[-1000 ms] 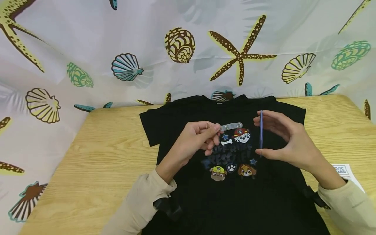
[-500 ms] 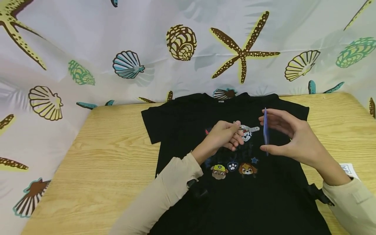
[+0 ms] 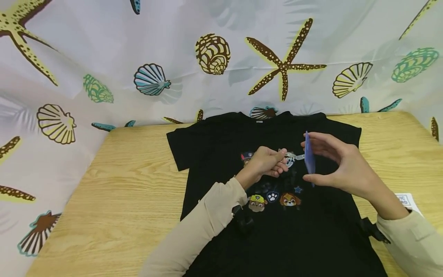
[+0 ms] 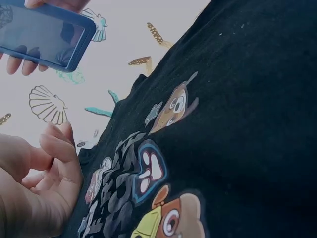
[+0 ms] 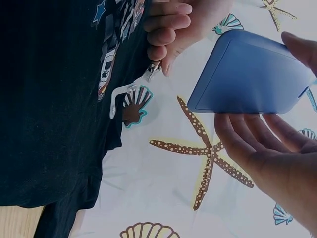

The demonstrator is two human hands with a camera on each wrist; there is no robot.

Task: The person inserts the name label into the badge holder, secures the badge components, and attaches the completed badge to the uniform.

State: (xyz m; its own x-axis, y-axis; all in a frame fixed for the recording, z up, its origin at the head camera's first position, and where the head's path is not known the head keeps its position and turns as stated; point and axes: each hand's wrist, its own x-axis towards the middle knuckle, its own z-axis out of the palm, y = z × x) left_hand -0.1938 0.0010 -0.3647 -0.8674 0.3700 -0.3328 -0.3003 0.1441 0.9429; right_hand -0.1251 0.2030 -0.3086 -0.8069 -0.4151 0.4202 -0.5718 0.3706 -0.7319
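Seashell-printed white cloth (image 3: 114, 34) hangs beyond the fingers; a black printed T-shirt (image 3: 294, 234) lies beneath. The left hand (image 3: 267, 161), thumb and fingers together, pinches a clear plastic strap (image 3: 300, 157) projecting rightward; the right hand (image 3: 351, 169) clamps a blue rectangular case (image 3: 310, 157) between thumb and fingers.

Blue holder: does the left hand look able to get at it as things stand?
Probably yes: the left hand is near the blue holder, and only the clear strap it pinches shows between them in the head view, though its fingers are occupied.
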